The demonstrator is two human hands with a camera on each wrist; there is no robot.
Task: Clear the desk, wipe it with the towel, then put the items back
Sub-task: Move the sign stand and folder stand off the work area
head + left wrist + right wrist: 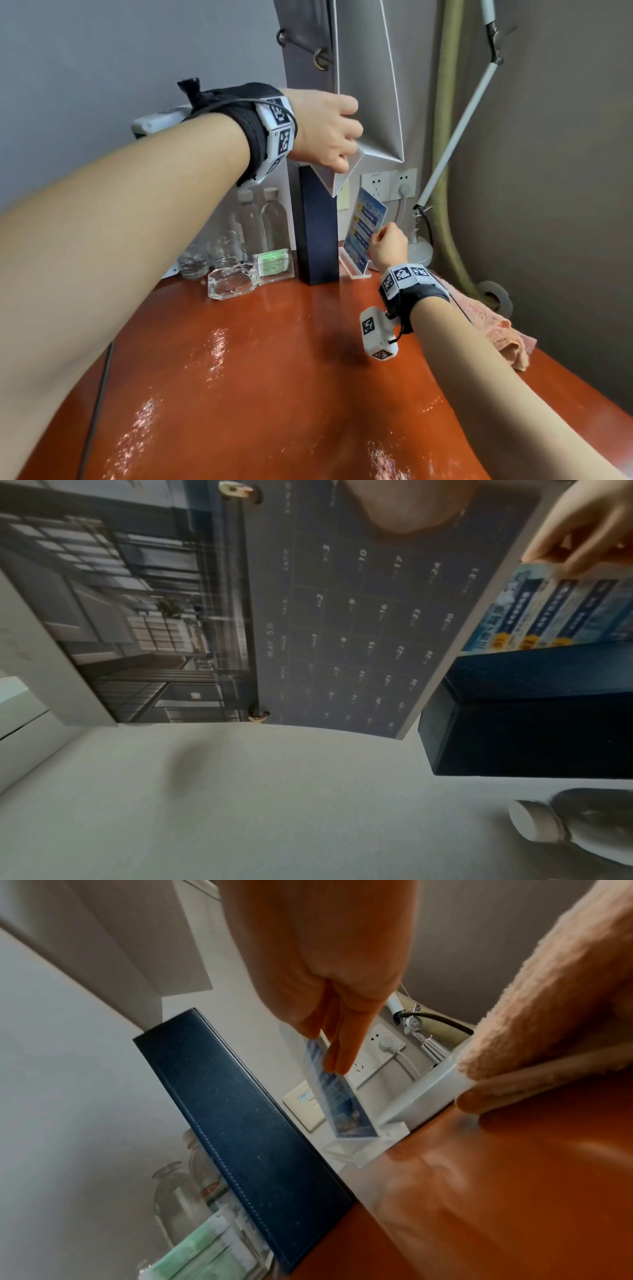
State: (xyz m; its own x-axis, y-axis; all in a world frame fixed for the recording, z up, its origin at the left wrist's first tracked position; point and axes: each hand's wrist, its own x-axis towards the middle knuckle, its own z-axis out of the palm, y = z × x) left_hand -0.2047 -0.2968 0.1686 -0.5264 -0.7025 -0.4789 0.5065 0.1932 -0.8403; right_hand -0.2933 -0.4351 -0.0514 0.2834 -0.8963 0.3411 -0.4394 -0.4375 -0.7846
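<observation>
My left hand grips a grey ring-bound desk calendar by its lower corner and holds it in the air above the standing dark blue folder. In the left wrist view the calendar shows a May page, with my thumb across its top. My right hand pinches the upper edge of the blue card in a clear acrylic sign stand, whose base rests on the orange-brown desk at the back. The right wrist view shows my fingers on the sign. A pink towel lies at the desk's right edge.
Back left hold two water bottles, drinking glasses, a glass ashtray and an acrylic box of green packets. A white desk lamp stands back right, its base near wall sockets. The desk's surface glistens.
</observation>
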